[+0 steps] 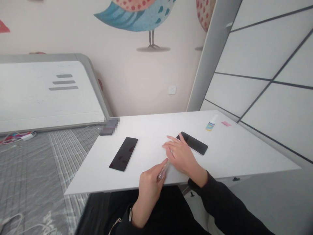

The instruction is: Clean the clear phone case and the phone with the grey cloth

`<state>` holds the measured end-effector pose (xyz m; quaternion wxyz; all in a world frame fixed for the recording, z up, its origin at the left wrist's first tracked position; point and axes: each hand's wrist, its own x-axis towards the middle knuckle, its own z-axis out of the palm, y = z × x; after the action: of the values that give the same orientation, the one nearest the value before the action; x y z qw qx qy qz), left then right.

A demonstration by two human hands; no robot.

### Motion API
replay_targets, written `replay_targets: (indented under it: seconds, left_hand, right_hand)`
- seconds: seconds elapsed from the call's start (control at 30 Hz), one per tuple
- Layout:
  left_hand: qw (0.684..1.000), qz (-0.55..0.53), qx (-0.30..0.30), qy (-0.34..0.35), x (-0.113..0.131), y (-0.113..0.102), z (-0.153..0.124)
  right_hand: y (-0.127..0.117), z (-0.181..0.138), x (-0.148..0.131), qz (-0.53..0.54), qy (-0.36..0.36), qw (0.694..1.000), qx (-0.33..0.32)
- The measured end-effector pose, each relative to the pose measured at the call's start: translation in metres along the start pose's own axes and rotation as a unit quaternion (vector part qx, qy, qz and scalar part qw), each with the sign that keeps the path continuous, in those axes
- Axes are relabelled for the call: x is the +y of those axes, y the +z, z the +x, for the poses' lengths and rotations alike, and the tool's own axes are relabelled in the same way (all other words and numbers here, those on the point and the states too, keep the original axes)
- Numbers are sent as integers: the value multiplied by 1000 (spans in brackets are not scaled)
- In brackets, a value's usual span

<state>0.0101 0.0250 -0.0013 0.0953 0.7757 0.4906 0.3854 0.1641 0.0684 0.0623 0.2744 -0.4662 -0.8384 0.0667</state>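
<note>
My left hand (150,179) is closed around a clear, thin plastic piece (163,171), seen edge-on, which looks like a transparent phone case. At the upper end of that piece, my right hand (181,155) has its thumb side bent in against it, while its other fingers stretch forward. Just beyond the right hand lies a dark-screened phone (197,144), partly covered by the fingers. Another phone (123,154), larger and also dark, rests to the left of my hands. The right palm hides part of the clear piece.
A white table (151,127) carries these things. Toward its back right stand a small bottle (210,124) and a pink slip (226,123). A dark blurred-out object (109,126) sits at the back left corner. Left of the table is a bed with a grey cover (39,169).
</note>
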Motion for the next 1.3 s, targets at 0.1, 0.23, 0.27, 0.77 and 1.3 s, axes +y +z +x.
replay_targets:
  seconds: [0.1,0.23,0.27,0.77,1.3]
  left_hand:
    - [1000,14,-1,-14,-2,2,1]
    - [999,34,-9,-27,-4,4,-1]
    - [999,30,-12,-23,-3,3,-1]
    - [999,-17,21,22,4,1,-2]
    - [983,-153,96,-4,34,-16,15]
  right_hand:
    - [3,-2,-7,6,-10,1000,6]
    - [6,-9,-16,67,-90,993,-30]
    - [5,-7,-10,64,-74,995,-27]
    - [5,-3,12,84,-10,996,38]
    - [-18,-5,-28,392,64,887,236]
